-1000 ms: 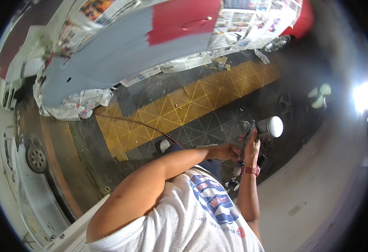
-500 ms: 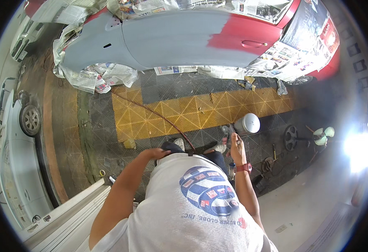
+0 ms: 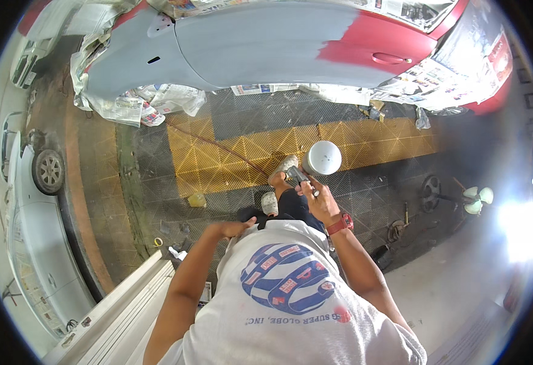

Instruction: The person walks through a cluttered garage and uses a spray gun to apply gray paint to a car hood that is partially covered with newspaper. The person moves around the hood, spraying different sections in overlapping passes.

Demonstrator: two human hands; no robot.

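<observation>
In my right hand (image 3: 321, 202) is a spray gun (image 3: 297, 175), its metal body showing beyond my fingers. A round white cup (image 3: 325, 157) sits on top of the gun and moves along with it. My fingers are wrapped around the handle, partly out of sight. Close to my waist, my left hand (image 3: 239, 227) rests against my dark shorts, fingers stretched out and partly hidden, with nothing seen in it. Across from me stands a car (image 3: 254, 48) with grey primer on its side panels and red paint toward the right.
Newspaper masking (image 3: 175, 97) covers the car's wheel and lower edge. A hose (image 3: 218, 145) crosses the yellow and dark floor tiles (image 3: 208, 167). On the right are a green-bladed fan (image 3: 478, 199) and a bright lamp (image 3: 525, 225). Another car (image 3: 41, 231) stands at the left.
My right hand has brought the spray gun and cup leftward and slightly forward, in front of my body. One foot has stepped forward. The left hand stays by my waist.
</observation>
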